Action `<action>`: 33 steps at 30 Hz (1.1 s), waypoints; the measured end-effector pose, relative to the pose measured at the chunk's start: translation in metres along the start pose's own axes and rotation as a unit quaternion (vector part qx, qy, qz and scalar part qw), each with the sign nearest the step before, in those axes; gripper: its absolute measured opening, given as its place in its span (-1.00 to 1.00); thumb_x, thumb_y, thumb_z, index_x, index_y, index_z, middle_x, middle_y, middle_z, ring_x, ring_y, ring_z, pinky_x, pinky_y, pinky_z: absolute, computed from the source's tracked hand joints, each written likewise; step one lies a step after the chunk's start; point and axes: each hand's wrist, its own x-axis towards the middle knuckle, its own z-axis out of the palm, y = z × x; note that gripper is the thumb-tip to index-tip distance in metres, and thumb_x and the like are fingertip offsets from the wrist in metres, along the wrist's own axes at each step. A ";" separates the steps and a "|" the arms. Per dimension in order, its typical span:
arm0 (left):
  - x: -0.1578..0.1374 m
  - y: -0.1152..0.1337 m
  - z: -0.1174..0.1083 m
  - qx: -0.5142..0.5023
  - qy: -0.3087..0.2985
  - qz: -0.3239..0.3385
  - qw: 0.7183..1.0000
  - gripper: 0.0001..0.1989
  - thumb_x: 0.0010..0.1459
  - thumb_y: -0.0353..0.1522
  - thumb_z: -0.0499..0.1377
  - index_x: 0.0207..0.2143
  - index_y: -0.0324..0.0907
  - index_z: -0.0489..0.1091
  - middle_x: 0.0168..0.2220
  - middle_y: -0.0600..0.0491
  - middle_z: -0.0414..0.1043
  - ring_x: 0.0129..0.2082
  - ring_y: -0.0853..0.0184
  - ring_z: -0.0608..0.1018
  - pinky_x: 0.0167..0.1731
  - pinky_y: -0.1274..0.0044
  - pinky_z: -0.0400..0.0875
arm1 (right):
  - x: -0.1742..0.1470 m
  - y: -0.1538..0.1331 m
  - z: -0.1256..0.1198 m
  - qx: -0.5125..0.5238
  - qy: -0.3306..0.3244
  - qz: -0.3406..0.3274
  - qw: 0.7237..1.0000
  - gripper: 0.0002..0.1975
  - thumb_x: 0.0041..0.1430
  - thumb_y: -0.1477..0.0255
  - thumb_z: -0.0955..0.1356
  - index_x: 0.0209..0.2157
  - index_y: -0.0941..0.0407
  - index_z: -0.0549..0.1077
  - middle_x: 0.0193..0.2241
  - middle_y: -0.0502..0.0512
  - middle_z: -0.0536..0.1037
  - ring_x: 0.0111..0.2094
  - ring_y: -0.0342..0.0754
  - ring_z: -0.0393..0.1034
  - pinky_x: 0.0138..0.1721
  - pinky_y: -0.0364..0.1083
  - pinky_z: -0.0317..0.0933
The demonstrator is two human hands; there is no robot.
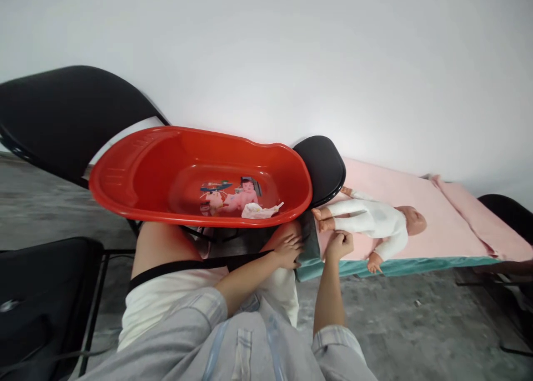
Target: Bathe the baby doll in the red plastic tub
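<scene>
Now the hands (288, 250) (340, 245) rest, left on knee (277, 236), right beside doll (375, 217)

The left hand (288, 251) lies on the right knee (283, 232); the right hand (340, 245), fingers curled, is beside a white-clad doll (375, 219) on pink cloth (449, 225). A red tub (183, 189) holds a crumpled white piece (259, 210).

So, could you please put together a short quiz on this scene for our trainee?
1. True or false: the feet of the baby doll are nearer the red baby bathtub than its head is.

2. Where does the left hand rest?
A) on the red baby bathtub
B) on the person's right leg
C) on the baby doll

3. Fill in the colour: the baby doll lies on a ____ cloth.

Key: 1. True; 2. B; 3. pink
</scene>
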 end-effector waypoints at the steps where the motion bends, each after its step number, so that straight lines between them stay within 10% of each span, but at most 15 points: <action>1: 0.001 -0.001 0.000 0.005 -0.009 -0.002 1.000 -0.32 0.33 -0.16 0.37 0.39 -0.28 0.44 0.47 -0.17 0.26 0.57 -0.03 0.09 0.56 0.13 -0.11 | 0.001 0.003 0.000 0.004 -0.001 -0.005 1.000 -0.85 0.02 0.41 0.24 -0.57 0.05 0.37 -0.55 0.07 0.44 -0.41 0.01 0.31 -0.23 0.01 0.28; 33: 0.009 -0.008 0.002 -0.044 -0.043 -0.024 0.998 -0.52 0.27 -0.21 0.44 0.20 -0.10 0.61 0.48 0.00 0.27 0.58 0.03 0.05 0.55 0.10 -0.11 | -0.001 0.004 -0.001 -0.061 -0.027 -0.017 0.998 -0.82 0.09 0.46 0.23 -0.54 0.06 0.40 -0.50 0.06 0.49 -0.40 0.01 0.32 -0.21 -0.03 0.19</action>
